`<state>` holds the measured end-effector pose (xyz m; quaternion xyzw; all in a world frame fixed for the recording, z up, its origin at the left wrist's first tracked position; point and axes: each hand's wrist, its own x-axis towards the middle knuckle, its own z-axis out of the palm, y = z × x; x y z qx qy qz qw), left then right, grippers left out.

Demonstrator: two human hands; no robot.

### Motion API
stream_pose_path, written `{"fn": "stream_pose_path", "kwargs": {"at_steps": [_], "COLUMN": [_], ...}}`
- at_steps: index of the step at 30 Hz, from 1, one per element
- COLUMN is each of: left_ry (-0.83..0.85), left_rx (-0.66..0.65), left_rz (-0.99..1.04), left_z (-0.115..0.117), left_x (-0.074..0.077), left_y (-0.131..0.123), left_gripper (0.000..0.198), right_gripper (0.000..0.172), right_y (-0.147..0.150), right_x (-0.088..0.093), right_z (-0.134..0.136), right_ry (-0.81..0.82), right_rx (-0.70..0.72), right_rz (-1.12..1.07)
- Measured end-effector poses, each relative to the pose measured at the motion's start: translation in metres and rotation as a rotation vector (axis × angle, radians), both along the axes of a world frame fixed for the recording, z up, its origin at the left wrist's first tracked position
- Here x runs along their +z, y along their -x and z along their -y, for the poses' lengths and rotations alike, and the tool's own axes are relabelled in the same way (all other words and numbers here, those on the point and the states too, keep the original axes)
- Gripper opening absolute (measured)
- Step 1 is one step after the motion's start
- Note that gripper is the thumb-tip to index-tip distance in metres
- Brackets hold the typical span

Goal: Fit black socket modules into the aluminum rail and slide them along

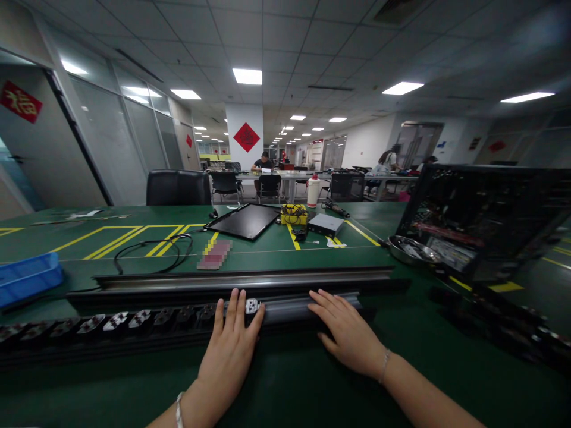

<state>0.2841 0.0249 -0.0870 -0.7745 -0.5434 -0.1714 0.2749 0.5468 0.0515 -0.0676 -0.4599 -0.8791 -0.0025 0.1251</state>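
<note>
The room is a long open-plan workroom under a tiled ceiling with bright panel lights. A glass partition runs down the left side, and a white pillar ahead bears a red diamond sign. One person sits at a far table, and another person is further right.

Nearer, a green table marked with yellow lines fills the view. It carries a blue plastic tray, a black flat panel, a white bottle, and, at right, an open computer chassis beside a metal dish.

A long black power strip with a row of sockets lies across the near side, just in front of a dark metal rail. The left hand and right hand both rest on the strip, their fingers spread open and lying flat, not curled around it.
</note>
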Motion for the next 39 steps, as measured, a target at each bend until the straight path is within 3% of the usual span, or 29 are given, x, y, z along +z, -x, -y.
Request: {"fn": "stream_pose_path", "kwargs": {"at_steps": [19,33,39], "left_ry": [0.000,-0.011,-0.022], "left_rx": [0.045,0.028,0.025], "left_rz": [-0.025,-0.233,-0.203], "left_z": [0.005,0.006,0.006], "left_x": [0.003,0.008,0.007], "left_y": [-0.004,-0.002,-0.002], "left_gripper": [0.057,0.056,0.058], "right_gripper": [0.055,0.056,0.056], "right_y": [0.000,0.000,0.000], "right_x": [-0.001,-0.001,0.000], "right_z": [-0.001,-0.001,0.000], "right_ry": [0.025,0.022,0.024], "right_rx": [-0.015,-0.011,-0.012], "right_rz": [0.017,0.005,0.001]}}
